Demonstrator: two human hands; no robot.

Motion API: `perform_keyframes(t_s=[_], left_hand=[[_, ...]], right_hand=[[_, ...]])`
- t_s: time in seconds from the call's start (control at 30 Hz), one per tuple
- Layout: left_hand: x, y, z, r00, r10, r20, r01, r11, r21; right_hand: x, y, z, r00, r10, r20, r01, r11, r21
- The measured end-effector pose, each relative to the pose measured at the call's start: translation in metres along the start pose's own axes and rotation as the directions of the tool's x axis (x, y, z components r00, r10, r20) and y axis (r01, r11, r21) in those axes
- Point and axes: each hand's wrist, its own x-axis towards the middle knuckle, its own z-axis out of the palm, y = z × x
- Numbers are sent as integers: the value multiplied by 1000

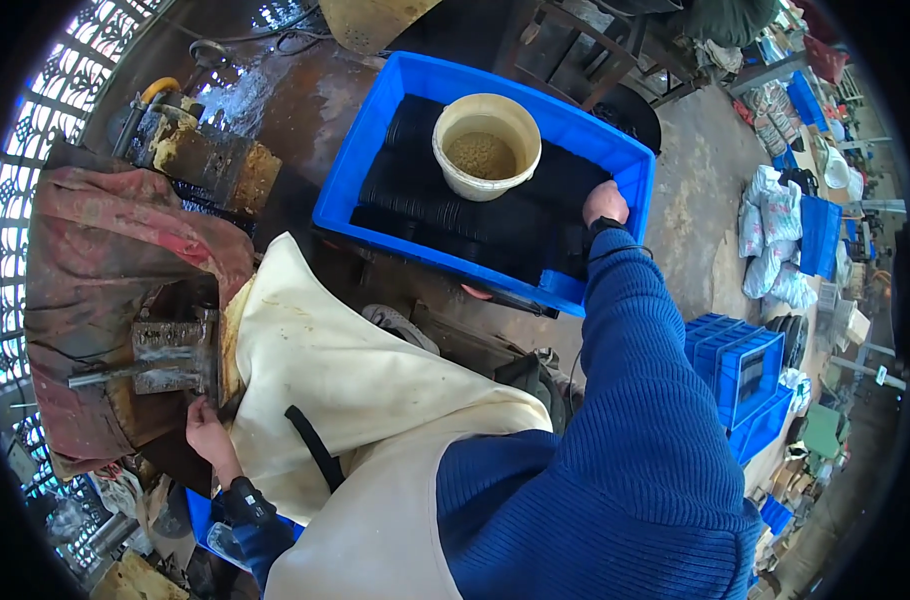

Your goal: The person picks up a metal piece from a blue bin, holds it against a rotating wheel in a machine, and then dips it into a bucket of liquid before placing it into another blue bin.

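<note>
A blue plastic crate (375, 95) stands ahead of me, holding rows of thin black discs (415, 150) packed on edge. On top of them sits a cream plastic bucket (455, 170) with lumpy tan matter at its bottom. My right hand (607, 203) is inside the crate's right end, closed, its fingertips hidden from view. At lower left, my left hand (208, 430) is beside a wet metal fixture (170, 355) with a rod (105, 377) sticking out of it. Its fingers are curled together, and anything between them is too small to make out.
A reddish-brown cloth (105, 215) drapes the machine at left. My cream apron (325, 350) spreads between machine and crate. Stacked blue crates (732, 370) and white sacks (775, 230) stand to the right. A rusty, dirty block (215, 165) lies beyond the cloth.
</note>
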Motion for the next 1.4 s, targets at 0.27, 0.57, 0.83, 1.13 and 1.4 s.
perform_keyframes(t_s=[0.27, 0.57, 0.83, 1.13, 1.4], left_hand=[[0, 1, -1, 999, -12, 33, 13, 1000, -14], [-1, 2, 3, 999, -21, 46, 24, 997, -72], [2, 0, 0, 998, -44, 47, 47, 997, -69], [2, 8, 0, 996, -77, 42, 77, 997, 1], [4, 0, 4, 999, -22, 38, 23, 1000, -10]], right_hand=[[0, 4, -2, 967, -220, 126, 243, 947, -209], [-5, 10, -3, 962, -241, 124, 261, 949, -179], [-60, 21, -2, 982, -175, 77, 181, 981, -76], [-50, 26, 16, 937, -344, 69, 347, 936, -50], [-40, 30, 34, 915, -403, 24, 403, 908, -114]])
